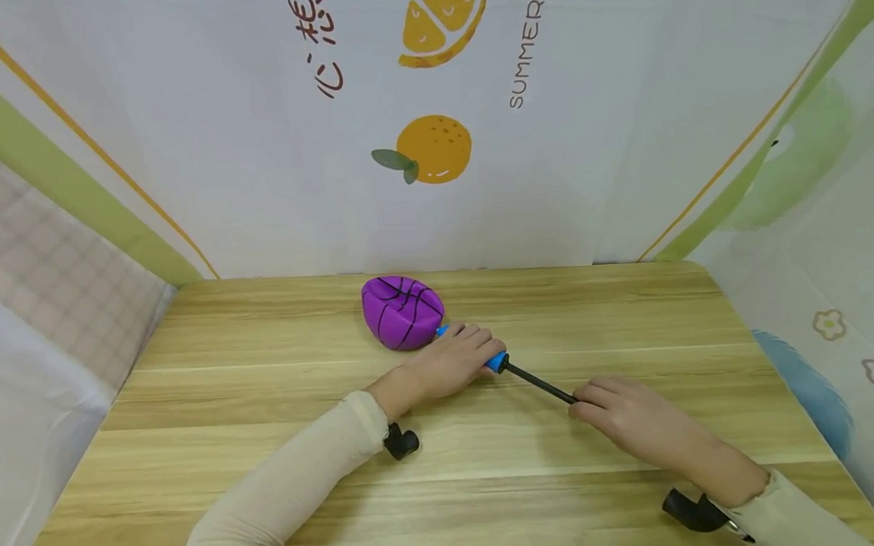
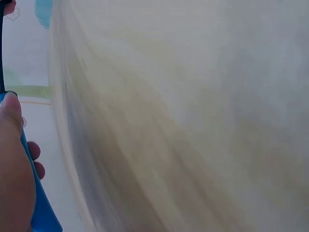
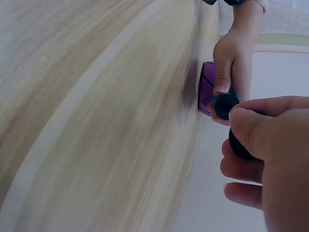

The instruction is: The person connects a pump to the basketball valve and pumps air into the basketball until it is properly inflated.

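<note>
The ball (image 1: 402, 313), purple with black lines, sat near the table's (image 1: 267, 450) far edge, its top caved in. The left hand (image 1: 446, 364) was wrapped around the pump's blue barrel (image 1: 497, 362), fingers curled over it and thumb along its side. One end of the barrel lay right at the ball's lower right side; whether the two were joined could not be told. From the other end stuck out a long stretch of black rod (image 1: 540, 384); how much lay inside the barrel was hidden. The right hand (image 1: 630, 420) held the black handle (image 3: 240, 145) between thumb and curled fingers. A white cloth (image 1: 537, 192) with orange prints hung behind the table.
</note>
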### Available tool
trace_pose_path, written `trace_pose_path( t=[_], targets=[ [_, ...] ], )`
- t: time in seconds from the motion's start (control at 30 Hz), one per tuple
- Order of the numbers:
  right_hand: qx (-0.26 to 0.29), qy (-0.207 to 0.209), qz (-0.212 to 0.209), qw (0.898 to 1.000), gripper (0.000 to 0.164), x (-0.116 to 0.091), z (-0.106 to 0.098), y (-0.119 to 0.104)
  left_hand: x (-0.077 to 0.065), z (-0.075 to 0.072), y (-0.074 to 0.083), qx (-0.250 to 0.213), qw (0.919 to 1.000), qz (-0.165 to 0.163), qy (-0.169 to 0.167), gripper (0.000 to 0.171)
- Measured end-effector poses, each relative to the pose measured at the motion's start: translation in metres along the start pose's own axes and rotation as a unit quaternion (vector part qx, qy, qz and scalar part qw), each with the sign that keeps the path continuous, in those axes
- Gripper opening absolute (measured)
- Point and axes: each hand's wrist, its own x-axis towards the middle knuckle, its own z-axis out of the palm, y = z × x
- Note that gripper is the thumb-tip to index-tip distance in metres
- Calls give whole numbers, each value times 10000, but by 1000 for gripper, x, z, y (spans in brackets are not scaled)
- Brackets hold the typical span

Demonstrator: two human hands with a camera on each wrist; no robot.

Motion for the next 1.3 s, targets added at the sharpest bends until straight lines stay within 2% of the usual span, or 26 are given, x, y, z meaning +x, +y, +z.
trace_pose_path(
  t=[0.07, 0.1, 0.2, 0.23, 0.3, 0.37, 0.67, 0.8, 1.03, 1.3],
  targets=[
    [-18, -2, -4, 10000, 58, 2, 1, 1, 1, 0, 1, 10, 10000, -27, 11, 39],
    [-7, -13, -3, 10000, 51, 3, 1, 2, 1, 0, 2, 11, 10000, -42, 19, 39],
    [-25, -144, 36, 9999, 15, 7, 2, 6, 3, -1, 3, 50, 9999, -98, 22, 38],
    [-24, -202, 56, 9998, 10, 9, 3, 7, 3, -1, 3, 74, 9999, -117, 12, 38],
    [13, -310, 113, 9995, 27, 13, 6, 9, 3, 0, 4, 117, 9998, -178, -13, 37],
    [18, -371, 163, 9992, 32, 18, 10, 11, 4, 0, 4, 163, 9996, -220, -35, 37],
    [89, -387, 158, 9991, 24, 40, 28, 18, 4, 2, 5, 271, 9994, -224, -48, 34],
    [160, -274, 78, 9995, 25, 47, 34, 19, 3, 2, 6, 322, 9992, -222, -62, 34],
    [116, -147, 4, 9998, 26, 56, 46, 21, 2, 3, 7, 310, 9993, -158, -102, 34],
    [42, -175, 61, 9998, 21, 60, 47, 20, 3, 4, 1, 196, 9998, -88, 5, 34]
  ],
)
